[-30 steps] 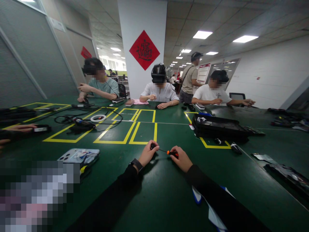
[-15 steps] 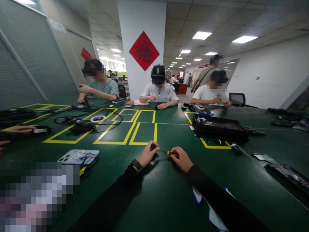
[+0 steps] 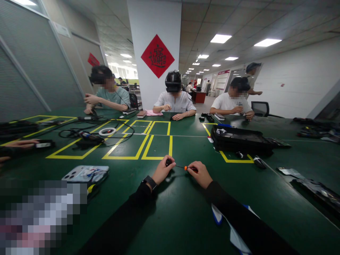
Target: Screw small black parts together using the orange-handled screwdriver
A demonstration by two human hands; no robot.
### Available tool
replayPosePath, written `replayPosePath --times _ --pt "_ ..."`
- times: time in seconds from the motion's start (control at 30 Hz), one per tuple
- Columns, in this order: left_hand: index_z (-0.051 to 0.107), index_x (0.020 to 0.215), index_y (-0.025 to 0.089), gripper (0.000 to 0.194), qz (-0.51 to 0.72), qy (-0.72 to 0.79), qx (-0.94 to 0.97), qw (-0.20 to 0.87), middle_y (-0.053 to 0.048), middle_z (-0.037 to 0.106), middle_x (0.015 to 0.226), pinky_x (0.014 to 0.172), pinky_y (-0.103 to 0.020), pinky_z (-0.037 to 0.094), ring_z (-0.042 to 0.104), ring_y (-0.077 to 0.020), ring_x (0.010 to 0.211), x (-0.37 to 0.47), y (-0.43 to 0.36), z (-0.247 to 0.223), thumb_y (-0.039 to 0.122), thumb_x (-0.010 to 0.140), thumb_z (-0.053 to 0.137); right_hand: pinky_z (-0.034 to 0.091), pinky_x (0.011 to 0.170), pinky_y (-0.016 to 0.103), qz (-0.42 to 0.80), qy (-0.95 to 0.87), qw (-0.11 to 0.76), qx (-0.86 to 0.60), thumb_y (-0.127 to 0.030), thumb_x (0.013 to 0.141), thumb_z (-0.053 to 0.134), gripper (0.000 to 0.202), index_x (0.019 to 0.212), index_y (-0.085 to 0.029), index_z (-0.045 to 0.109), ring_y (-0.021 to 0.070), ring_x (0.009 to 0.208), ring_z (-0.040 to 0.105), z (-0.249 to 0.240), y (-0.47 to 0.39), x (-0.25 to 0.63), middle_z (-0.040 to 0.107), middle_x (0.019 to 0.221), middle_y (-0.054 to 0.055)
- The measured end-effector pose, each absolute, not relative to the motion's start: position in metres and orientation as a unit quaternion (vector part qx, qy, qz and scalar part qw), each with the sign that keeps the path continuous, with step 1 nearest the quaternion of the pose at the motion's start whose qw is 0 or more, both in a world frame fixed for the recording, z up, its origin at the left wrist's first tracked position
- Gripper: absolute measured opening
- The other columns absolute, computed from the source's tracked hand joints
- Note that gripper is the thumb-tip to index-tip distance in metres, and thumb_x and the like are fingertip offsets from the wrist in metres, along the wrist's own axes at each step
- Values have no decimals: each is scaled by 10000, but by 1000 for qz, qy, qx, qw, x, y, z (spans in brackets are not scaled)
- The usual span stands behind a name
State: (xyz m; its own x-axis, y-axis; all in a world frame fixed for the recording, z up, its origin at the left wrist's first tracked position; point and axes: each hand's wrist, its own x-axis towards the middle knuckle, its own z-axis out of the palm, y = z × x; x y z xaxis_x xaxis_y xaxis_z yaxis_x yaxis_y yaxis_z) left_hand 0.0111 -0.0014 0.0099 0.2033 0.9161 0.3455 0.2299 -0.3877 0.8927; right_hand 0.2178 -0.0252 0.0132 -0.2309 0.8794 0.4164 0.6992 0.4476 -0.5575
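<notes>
Right hand has its fingers curled in around the black-and-orange handle of a thin-shafted screwdriver, thumb and fingertips pressed on the grip. The thing sits roughly level between the two hands, over the bare near part of the dark green tabletop, with its dark metal shaft pointing at the other hand. Left hand is mostly closed up too, pinching a small dark roundish piece right where the shaft ends; it's too tiny to tell what it is, or whether the tip is actually in it.

There's a dark-strapped watch on the left wrist, and black sleeves on both arms. A white-and-blue flat item pokes out from under the right forearm. Off to the left is a pale blue phone-like slab with a printed picture. Further out: yellow tape rectangles, a white ring-shaped roll by some black cables, and a long black plastic tray over to the right. Three people sit across the table.
</notes>
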Motion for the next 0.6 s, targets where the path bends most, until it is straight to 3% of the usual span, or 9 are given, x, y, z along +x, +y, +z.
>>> replayPosePath --times 0.23,0.43,0.6 --pt "509 831 187 151 476 423 684 356 9 536 781 731 -248 382 494 -125 745 11 -1 8 313 749 494 395 725 301 136 -774 365 -499 -267 681 617 186 839 -190 554 159 791 507 13 -31 216 567 832 24" --pt "509 832 183 147 473 423 686 355 8 539 776 734 -250 384 497 -126 744 10 -1 9 305 752 490 368 783 313 142 -781 356 -493 -278 838 416 200 820 -184 591 155 826 497 11 -27 217 580 830 39" --pt "509 836 177 153 471 423 688 354 6 538 783 734 -248 387 497 -124 749 11 0 8 300 747 496 357 818 310 147 -789 367 -470 -252 844 403 230 721 -168 578 153 889 482 8 -23 217 552 894 53"
